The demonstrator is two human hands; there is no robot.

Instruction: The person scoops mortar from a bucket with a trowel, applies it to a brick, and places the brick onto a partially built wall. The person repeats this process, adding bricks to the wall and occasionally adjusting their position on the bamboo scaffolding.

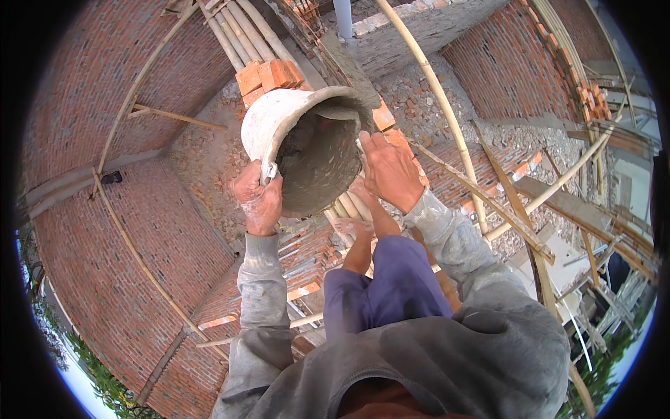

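Note:
A whitish bucket (pixel 259 126), caked with grey mortar inside, is tilted so that its mouth faces me. My left hand (pixel 257 197) is closed on the rim at its near left side. On the right, my right hand (pixel 392 171) grips the opposite side of the rim. Wet grey mortar (pixel 317 164) coats the inner wall, and something rounded and grey shows inside near the upper rim. Just beyond the bucket lie orange bricks (pixel 269 75) on bamboo poles. My bare feet (pixel 352 227) stand on poles below it.
Bamboo poles (pixel 241 31) run away under the bricks. An upright bamboo pole (pixel 447 105) curves past on the right, with wooden planks (pixel 488 202) crossing beside it. Brick walls (pixel 125 230) drop away on the left. Rubble (pixel 426 91) covers the ground far below.

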